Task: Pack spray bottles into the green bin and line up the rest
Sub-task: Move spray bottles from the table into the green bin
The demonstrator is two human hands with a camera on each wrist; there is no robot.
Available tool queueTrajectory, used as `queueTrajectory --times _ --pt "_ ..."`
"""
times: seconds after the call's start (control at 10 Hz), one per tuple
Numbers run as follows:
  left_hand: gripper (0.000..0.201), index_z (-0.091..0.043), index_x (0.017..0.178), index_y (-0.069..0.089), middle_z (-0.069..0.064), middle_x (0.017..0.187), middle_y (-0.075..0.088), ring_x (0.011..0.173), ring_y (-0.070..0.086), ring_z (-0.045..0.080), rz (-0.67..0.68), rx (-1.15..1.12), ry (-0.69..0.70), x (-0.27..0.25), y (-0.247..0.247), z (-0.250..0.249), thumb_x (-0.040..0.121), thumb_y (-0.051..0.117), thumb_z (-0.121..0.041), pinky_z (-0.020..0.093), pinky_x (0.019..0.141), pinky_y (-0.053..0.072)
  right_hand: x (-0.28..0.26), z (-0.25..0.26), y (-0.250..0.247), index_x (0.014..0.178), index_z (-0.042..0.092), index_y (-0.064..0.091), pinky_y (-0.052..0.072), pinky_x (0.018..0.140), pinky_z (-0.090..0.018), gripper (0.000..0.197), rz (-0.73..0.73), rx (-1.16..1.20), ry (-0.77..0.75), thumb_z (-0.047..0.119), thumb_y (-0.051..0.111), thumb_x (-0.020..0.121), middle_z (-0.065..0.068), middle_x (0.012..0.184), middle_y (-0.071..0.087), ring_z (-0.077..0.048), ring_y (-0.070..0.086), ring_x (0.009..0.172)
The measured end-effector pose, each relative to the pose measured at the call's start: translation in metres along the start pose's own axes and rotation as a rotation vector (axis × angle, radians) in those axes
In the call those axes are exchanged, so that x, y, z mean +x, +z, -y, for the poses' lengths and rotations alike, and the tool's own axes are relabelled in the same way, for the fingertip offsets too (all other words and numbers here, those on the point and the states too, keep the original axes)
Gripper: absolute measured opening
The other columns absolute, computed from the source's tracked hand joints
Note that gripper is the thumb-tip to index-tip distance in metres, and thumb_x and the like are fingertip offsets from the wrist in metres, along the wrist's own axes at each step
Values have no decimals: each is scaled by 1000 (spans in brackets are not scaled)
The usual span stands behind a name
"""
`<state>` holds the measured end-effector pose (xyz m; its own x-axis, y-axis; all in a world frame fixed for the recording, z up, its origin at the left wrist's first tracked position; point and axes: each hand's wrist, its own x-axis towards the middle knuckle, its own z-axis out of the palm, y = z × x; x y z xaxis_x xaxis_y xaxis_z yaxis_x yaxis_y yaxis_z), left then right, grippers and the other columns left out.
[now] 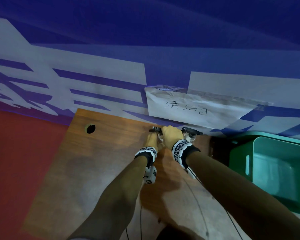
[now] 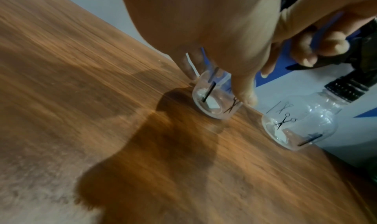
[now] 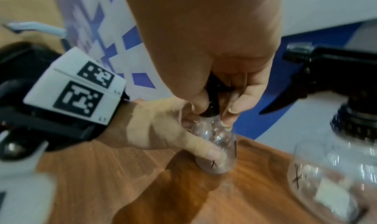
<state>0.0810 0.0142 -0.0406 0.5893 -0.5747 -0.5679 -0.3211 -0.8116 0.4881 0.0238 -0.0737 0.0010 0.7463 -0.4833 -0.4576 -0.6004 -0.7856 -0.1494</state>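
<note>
Both hands grip one clear plastic spray bottle with a black trigger head (image 2: 212, 98) at the wooden table's (image 1: 97, 163) twelve o'clock edge: left hand (image 3: 163, 130) round its body, right hand (image 1: 171, 135) pinching its neck. A second clear spray bottle (image 2: 300, 124) stands just beside, at three o'clock. The green plastic bin (image 1: 275, 170) looks empty, so packing seems barely begun.

I see my left hand (image 2: 214, 39) gripping the near bottle (image 2: 212, 105), which stands on the table (image 2: 81, 82). A second bottle (image 2: 302, 124) stands beside it, apart, its black sprayhead (image 2: 346, 89) below my right hand's fingers (image 2: 318, 50).
</note>
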Motion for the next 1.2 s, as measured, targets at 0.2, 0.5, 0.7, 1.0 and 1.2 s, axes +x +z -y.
queueTrajectory --times 0.2,0.5,0.7,1.0,1.2 --pt "44 -3 134 54 19 138 55 125 54 31 -55 -18 0 5 7 5 92 63 -11 38 103 43 -3 5 13 131 0 46 52 81 -41 40 -39 86 81 6 52 93 -14 114 67 -36 65 107" --pt "12 -16 95 66 8 91 68 91 64 30 -63 -137 26 -1 10 1 83 67 -18 40 84 56 -4 -2 18 140 -2 38 52 80 -40 51 -40 -43 -5 4 54 93 -14 115 67 -35 64 107" --pt "20 -26 86 59 6 94 73 88 68 29 -77 -214 28 2 11 3 75 74 -20 39 77 59 3 -13 20 146 -1 30 48 72 -39 55 -88 -98 -79 24 47 100 -10 107 69 -32 67 98" --pt "23 -17 99 64 10 101 72 96 68 34 -89 -199 33 7 18 7 78 72 -21 42 82 59 5 -11 27 139 2 34 42 59 -35 49 -118 -110 -63 26 46 98 -7 91 71 -31 70 82" --pt "20 -17 100 64 3 92 70 95 68 31 -76 -180 23 8 18 7 81 68 -23 31 78 54 0 -8 28 134 1 36 41 56 -33 44 -119 -68 -24 23 46 97 -7 89 71 -30 71 79"
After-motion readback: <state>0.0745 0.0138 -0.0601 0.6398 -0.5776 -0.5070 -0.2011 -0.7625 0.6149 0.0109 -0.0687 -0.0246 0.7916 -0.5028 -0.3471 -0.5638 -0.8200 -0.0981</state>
